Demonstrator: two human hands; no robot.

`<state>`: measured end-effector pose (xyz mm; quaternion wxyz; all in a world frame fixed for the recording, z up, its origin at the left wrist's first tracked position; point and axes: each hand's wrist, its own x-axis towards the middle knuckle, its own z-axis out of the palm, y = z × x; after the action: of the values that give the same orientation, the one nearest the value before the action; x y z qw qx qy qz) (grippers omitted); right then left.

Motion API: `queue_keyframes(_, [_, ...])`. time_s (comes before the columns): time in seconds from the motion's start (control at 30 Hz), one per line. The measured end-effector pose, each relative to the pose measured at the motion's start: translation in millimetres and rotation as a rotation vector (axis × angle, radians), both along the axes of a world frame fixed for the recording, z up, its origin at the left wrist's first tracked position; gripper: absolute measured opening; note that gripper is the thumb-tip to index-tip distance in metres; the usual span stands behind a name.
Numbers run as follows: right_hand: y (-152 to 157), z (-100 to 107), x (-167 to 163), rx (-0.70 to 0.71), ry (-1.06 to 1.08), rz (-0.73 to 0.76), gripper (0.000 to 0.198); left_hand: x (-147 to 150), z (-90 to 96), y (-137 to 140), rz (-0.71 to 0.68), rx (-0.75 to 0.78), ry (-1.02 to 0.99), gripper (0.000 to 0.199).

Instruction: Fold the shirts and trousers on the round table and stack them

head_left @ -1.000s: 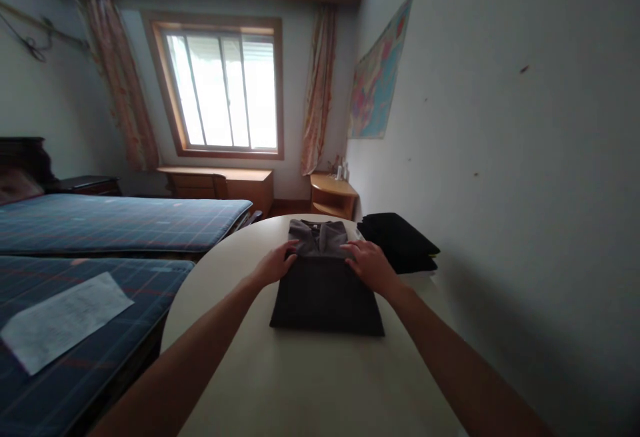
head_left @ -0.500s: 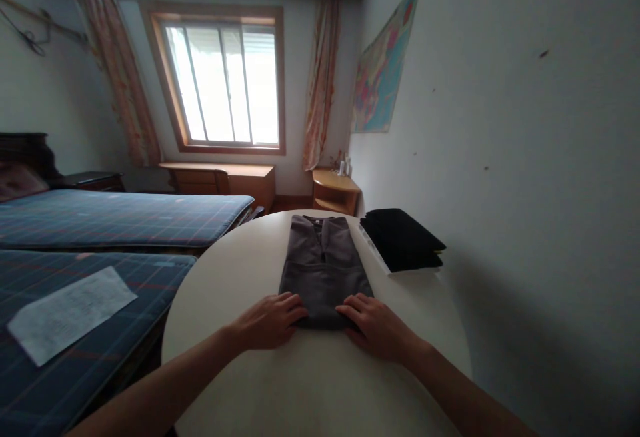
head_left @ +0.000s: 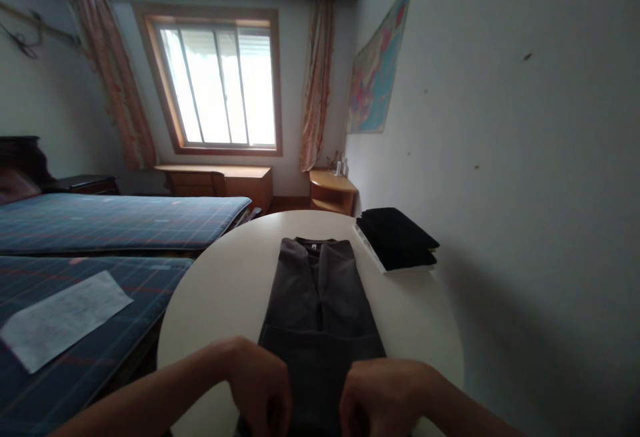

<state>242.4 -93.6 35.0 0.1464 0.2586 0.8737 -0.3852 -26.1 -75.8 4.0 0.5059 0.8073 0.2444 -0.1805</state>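
Observation:
A dark grey folded shirt (head_left: 320, 304) lies lengthwise on the round white table (head_left: 215, 297). Its neckline with a small label points to the far side, and a fold crosses it nearer me. My left hand (head_left: 261, 380) is curled down on the shirt's left near part, fingers closed on the cloth. On the right near part, my right hand (head_left: 383, 390) grips the cloth in the same way. The fingertips and the shirt's near end are mostly hidden behind the hands and the frame's bottom edge.
A stack of folded black cloth (head_left: 397, 237) sits on a white sheet at the table's right, close to the wall. To the left are two plaid mattresses (head_left: 125, 214), the nearer with a paper sheet (head_left: 67, 320) on it. Beyond stand a desk (head_left: 250, 184) and corner shelf (head_left: 333, 182).
Both hands have drawn back toward me, and the shirt has slid with them along the table. The fingers, seen from above before, now curl downward. The view has shifted slightly.

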Motion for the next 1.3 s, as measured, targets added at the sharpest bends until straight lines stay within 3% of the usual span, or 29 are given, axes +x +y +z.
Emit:
queue_keyframes(0.1, [7, -4, -4, -0.113, -0.027, -0.003, 0.022, 6, 0.3, 8, 0.041, -0.129, -0.027, 0.023])
queue_keyframes(0.17, [17, -2, -2, -0.108, 0.021, -0.070, 0.025, 9, 9.9, 20, 0.209, 0.001, -0.106, 0.024])
queue_keyframes(0.27, [37, 3, 3, 0.187, 0.204, -0.241, 0.026, 10, 21.6, 41, 0.473, 0.492, -0.261, 0.026])
queue_keyframes(0.33, [52, 2, 6, 0.456, 0.287, -0.353, 0.022, 9, 19.9, 55, 0.523, 0.773, -0.308, 0.032])
queue_keyframes(0.43, [73, -9, 10, 0.684, 0.316, -0.434, 0.029, 6, 4.2, 73, 0.514, 0.962, -0.236, 0.048])
queue_keyframes(0.63, [101, -33, 10, 0.725, 0.240, -0.442, 0.038, 4, -22.5, 95, 0.579, 1.075, -0.026, 0.054])
queue_keyframes(0.8, [124, -29, 1, 0.723, 0.254, -0.489, 0.031, 6, -15.7, 124, 0.760, 1.148, -0.023, 0.041])
queue_keyframes(0.93, [147, -26, -9, 0.633, 0.237, -0.537, 0.029, -3, -9.0, 168, 0.880, 1.170, 0.055, 0.040])
queue_keyframes(1.13, [157, -42, -17, 0.654, 0.268, -0.611, 0.024, -28, -17.7, 236, 0.857, 1.116, 0.086, 0.052])
queue_keyframes(1.3, [155, -48, -13, 0.621, 0.351, -0.613, 0.022, -38, -22.6, 262, 0.831, 1.098, 0.069, 0.042])
